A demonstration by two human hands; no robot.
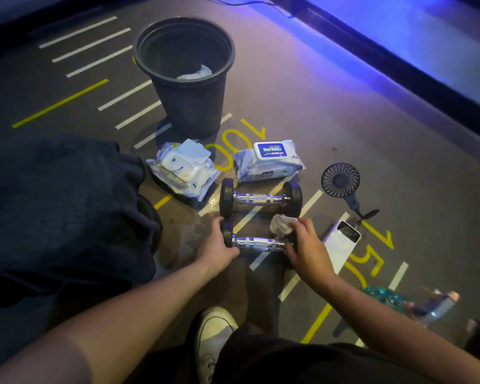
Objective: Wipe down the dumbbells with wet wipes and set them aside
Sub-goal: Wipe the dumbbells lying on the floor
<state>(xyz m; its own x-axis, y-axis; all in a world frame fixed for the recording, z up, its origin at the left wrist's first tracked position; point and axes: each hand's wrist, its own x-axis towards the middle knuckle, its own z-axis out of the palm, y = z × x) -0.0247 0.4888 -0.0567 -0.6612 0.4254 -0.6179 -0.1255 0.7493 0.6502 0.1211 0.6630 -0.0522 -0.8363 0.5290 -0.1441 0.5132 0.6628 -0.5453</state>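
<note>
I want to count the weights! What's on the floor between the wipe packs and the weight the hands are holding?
In the head view, a second dumbbell lies between the wipe packs and the held dumbbell.

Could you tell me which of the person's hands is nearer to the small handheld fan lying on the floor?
Right. The right hand, holding a crumpled wipe at the near dumbbell's right end, sits just left of the fan. The left hand grips the dumbbell's opposite end, farther away.

The marked floor [330, 112] bears a bin [189, 101], two wipe packs [269, 160], two dumbbells [261, 199], a fan [341, 180].
</note>
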